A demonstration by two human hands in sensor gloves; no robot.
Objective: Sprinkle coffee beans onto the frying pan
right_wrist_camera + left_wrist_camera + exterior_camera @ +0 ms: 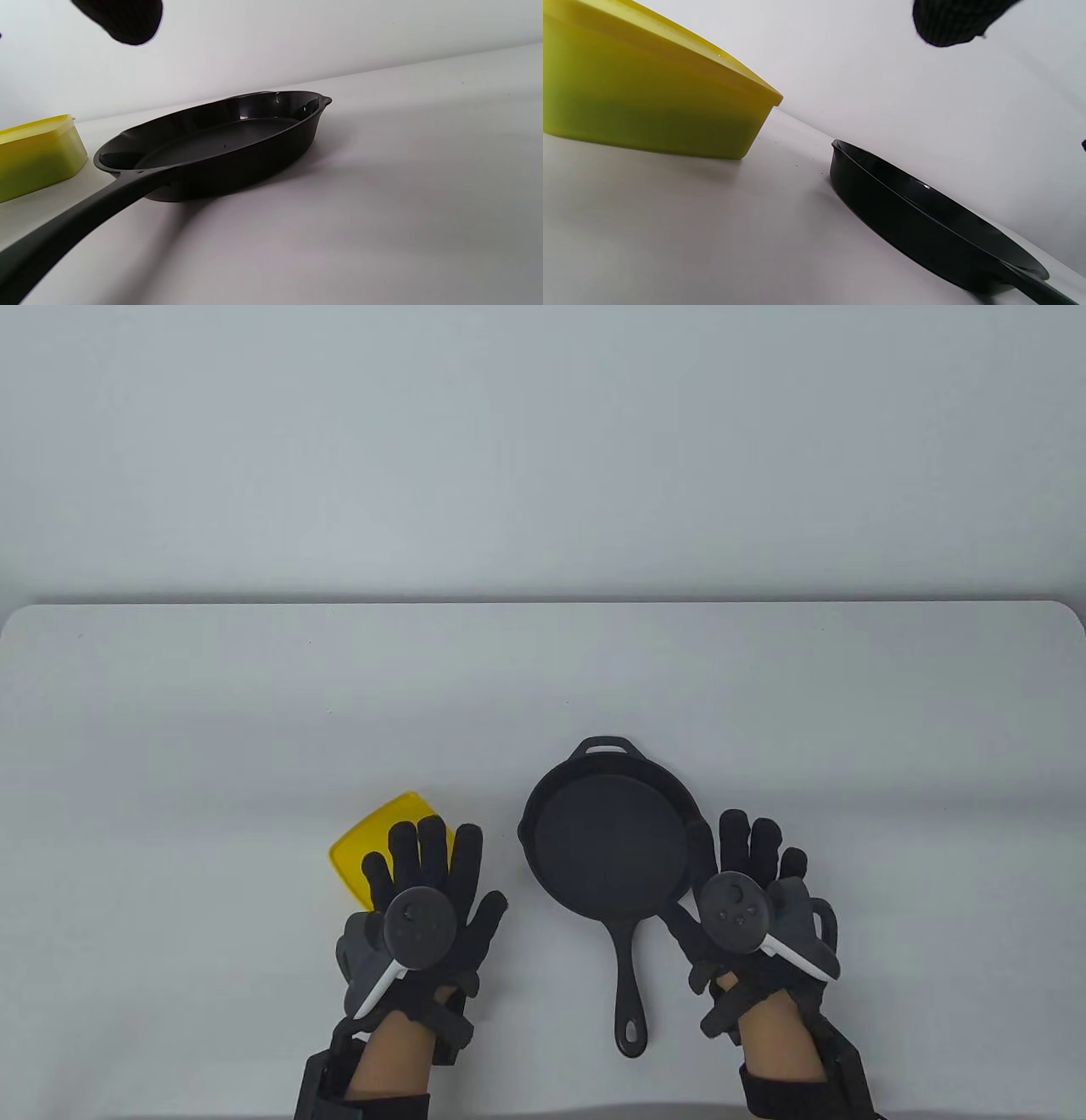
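Beans unseen; left hand (422, 909) covers container (361, 848).

A white table (543, 687) with rounded far corners fills the lower part of the table view, its surface matte and plain. Behind its far edge rises a pale grey-white wall (543, 449), smooth and unmarked, with a thin dark line of shadow where table and wall meet. The light is soft and even, falling from above and laying faint, blurred shadows on the tabletop, as both wrist views show.
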